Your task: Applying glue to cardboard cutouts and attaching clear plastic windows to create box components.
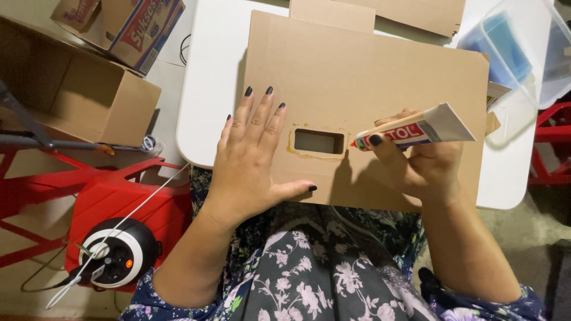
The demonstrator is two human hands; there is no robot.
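Nearest the camera is the person's lap in a dark dress with a flower pattern. At the far left stands a red plastic stool with a round black and white cable reel on it; above them sit two open brown cardboard boxes, a plain one and a printed one.

On the white table lies one flat brown cardboard sheet with one rectangular cutout, and a yellowish glue line runs around the left and lower edge of this hole. The left hand lies flat on the sheet just left of the cutout, fingers spread wide, holding nothing. The right hand is closed around one white and red glue tube, whose tip points at the right end of the cutout. This hand covers a part of the sheet's lower right area.

At the far right, one clear plastic container rests at the table corner.
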